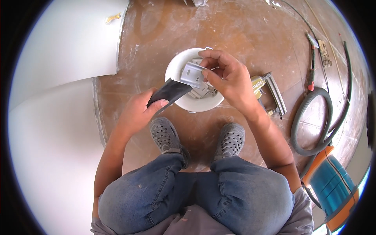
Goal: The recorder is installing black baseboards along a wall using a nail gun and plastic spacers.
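Observation:
My left hand [135, 111] is closed around a dark, flat, elongated piece [171, 93] with a pale edge at its upper end. Its exact kind does not show. Between the thumb and fingers of my right hand [231, 80], a silvery metal bracket [192, 74] with slots is pinched by its right edge. Both pieces are over a round white bucket [196, 106] standing on the floor in front of my feet. More metal pieces [200, 92] lie inside the bucket, partly covered by the bracket and the dark piece.
Beside the bucket on the right lies a nail gun [279, 96]. Farther right are a hammer [312, 68], a coiled grey hose [295, 135] and an orange and blue machine [333, 182]. Large white panels [66, 51] fill the left. My grey clogs [231, 139] stand close to the bucket.

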Tool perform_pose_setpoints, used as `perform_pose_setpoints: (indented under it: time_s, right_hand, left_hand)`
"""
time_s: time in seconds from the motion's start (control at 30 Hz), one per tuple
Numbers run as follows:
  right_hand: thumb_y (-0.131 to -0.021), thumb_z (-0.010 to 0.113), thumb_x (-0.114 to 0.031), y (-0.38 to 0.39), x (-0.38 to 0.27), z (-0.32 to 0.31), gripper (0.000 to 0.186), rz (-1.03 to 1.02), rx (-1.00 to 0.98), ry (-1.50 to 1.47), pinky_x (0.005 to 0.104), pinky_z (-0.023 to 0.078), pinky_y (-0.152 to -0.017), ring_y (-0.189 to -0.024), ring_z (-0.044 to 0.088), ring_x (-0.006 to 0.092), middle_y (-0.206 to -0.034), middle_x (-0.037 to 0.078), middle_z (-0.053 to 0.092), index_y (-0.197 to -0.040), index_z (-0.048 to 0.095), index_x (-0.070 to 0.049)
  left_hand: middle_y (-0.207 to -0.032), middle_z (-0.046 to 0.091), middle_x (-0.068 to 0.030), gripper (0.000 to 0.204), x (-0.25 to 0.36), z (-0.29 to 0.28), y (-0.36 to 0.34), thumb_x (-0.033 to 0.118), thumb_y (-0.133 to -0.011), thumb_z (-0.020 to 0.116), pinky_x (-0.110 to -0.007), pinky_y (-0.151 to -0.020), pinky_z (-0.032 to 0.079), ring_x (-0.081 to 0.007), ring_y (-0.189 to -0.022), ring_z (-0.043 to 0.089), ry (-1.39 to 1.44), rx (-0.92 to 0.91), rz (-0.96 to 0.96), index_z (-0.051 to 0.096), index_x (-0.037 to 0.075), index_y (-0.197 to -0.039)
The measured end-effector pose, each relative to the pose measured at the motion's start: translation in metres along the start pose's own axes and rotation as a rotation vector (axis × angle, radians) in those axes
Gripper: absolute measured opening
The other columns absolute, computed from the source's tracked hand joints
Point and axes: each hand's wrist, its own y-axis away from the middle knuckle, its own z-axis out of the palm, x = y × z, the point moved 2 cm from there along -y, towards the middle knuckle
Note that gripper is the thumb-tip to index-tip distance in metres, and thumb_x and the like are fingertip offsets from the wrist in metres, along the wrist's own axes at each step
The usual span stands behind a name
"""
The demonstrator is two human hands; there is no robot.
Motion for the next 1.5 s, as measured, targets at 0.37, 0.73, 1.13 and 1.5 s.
perform_pose_setpoints:
  time_s: [0.37,0.73,1.13,1.5]
  right_hand:
    - [-0.1,0.061,-0.001,0.017,0.02,0.038,0.016,0.143,0.113,-0.579,0.0311,0.064,-0.082,-0.088,0.069,0.0132,-0.099,0.005,0.064,-0.116,0.058,0.0]
    - [-0.105,0.059,-0.009,0.022,0.003,0.037,0.014,0.179,0.222,-0.542,0.0304,0.064,-0.082,-0.092,0.072,0.0157,-0.1,0.012,0.071,-0.11,0.056,0.003]
    - [-0.104,0.059,-0.009,0.024,0.004,0.044,0.019,0.136,0.226,-0.457,0.0286,0.061,-0.081,-0.092,0.072,0.0151,-0.099,0.012,0.073,-0.115,0.061,0.007]
    - [-0.094,0.073,-0.008,0.027,0.004,0.043,0.025,0.126,0.068,-0.349,0.0288,0.055,-0.078,-0.088,0.07,0.013,-0.096,0.009,0.074,-0.116,0.069,0.004]
  left_hand:
    - [-0.086,0.071,-0.0055,0.041,0.018,0.016,-0.004,0.037,-0.101,0.065,-0.029,-0.074,0.052,-0.0113,-0.078,0.065,0.433,-0.086,-0.122,0.064,0.001,-0.122]
    - [-0.082,0.069,-0.0139,0.042,0.011,0.021,-0.01,0.041,-0.099,0.066,-0.035,-0.073,0.051,-0.0222,-0.075,0.065,0.152,0.092,-0.018,0.065,0.0,-0.107]
    - [-0.084,0.067,-0.019,0.043,0.01,0.021,-0.012,0.042,-0.099,0.066,-0.04,-0.073,0.051,-0.0316,-0.077,0.067,0.086,0.151,0.043,0.065,0.0,-0.107]
    - [-0.089,0.072,-0.0094,0.042,0.002,0.028,-0.011,0.037,-0.099,0.068,-0.032,-0.075,0.053,-0.0178,-0.081,0.07,0.446,-0.072,-0.073,0.064,0.0,-0.12]
